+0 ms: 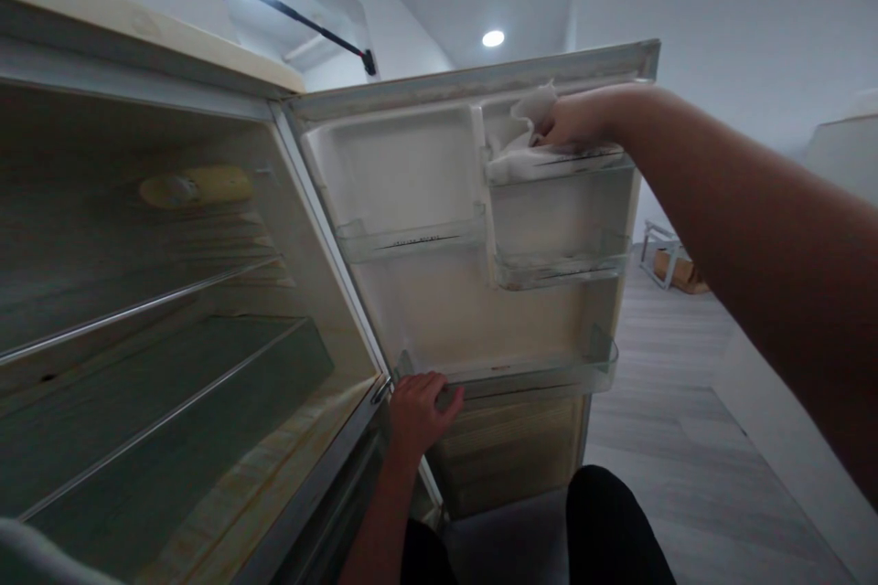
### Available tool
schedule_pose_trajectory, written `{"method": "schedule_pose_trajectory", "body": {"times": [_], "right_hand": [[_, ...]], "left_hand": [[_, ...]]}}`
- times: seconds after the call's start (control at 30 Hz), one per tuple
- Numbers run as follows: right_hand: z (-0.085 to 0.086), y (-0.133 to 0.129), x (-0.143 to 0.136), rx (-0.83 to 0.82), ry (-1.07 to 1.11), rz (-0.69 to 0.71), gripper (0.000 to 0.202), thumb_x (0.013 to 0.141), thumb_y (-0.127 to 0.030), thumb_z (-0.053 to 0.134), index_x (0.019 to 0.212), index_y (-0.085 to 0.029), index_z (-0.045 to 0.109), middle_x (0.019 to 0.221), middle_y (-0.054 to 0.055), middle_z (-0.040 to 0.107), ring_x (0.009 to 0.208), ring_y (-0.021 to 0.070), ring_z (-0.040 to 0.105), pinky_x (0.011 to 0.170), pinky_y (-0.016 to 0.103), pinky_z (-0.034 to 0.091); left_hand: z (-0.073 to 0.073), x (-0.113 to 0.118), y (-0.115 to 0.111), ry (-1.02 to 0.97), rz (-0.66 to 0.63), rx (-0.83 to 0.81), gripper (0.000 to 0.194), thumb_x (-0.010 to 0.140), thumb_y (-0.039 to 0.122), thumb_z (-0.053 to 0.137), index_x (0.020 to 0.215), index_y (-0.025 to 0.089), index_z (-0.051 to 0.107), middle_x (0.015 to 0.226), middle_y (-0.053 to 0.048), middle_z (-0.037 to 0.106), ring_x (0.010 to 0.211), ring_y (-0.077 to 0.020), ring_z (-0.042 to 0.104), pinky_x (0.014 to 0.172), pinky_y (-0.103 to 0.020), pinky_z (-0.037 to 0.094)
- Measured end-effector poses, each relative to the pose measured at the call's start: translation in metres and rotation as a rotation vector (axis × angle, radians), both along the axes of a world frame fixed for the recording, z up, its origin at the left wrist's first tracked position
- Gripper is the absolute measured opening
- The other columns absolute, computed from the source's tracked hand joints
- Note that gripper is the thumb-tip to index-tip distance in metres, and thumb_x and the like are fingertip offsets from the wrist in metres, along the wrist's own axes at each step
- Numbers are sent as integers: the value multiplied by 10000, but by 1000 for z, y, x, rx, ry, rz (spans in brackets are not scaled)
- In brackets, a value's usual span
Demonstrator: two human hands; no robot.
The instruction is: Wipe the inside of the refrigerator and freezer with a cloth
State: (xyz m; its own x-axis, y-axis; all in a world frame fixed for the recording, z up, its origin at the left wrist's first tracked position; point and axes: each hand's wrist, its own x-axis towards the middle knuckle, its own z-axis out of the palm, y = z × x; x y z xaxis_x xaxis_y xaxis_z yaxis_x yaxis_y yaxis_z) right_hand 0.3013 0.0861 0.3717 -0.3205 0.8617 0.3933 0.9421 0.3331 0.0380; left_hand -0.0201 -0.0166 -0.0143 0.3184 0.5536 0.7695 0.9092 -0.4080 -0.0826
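Observation:
A refrigerator door (418,164) stands wide open with clear plastic shelves on its inner side. My right hand (583,116) is closed on a crumpled white cloth or paper wipe (525,132) at the upper right door shelf (549,166); some fingers are hidden behind the wipe and shelf. Low on the hinge side, my left hand (420,411) curls over the left end of the bottom door shelf (528,381), its thumb and fingertips on the rim.
The fridge interior (171,356) on the left has shelves with metal edges, a yellowish light cover (196,187) and brownish stains along its lower edge. My knee (614,521) is below the door. A grey floor (645,439) and a small stand (662,251) lie to the right.

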Motion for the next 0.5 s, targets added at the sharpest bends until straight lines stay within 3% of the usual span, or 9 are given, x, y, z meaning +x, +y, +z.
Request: {"method": "schedule_pose_trajectory", "body": {"times": [0.2, 0.3, 0.5], "right_hand": [[4, -10, -1, 34, -1, 151, 367, 886, -357, 601, 1149, -135, 733, 1053, 77, 737, 810, 184, 609, 776, 336, 444], [4, -17, -2, 29, 45, 159, 376, 857, -367, 627, 1163, -174, 730, 1056, 48, 738, 817, 195, 613, 752, 342, 440], [8, -4, 4, -31, 56, 191, 436, 869, -480, 599, 1166, -190, 733, 1109, 49, 731, 856, 216, 630, 778, 363, 464]], "left_hand": [[1, -2, -4, -40, 6, 4, 230, 881, 387, 630, 716, 231, 592, 633, 7, 641, 670, -204, 638, 719, -364, 427], [3, -3, -7, -43, 11, -30, 241, 883, 405, 630, 719, 233, 591, 628, 5, 638, 666, -205, 637, 723, -366, 427], [9, -1, -14, -3, 21, -120, 290, 886, 497, 637, 788, 224, 618, 715, -12, 685, 727, -220, 657, 753, -381, 433]]}}
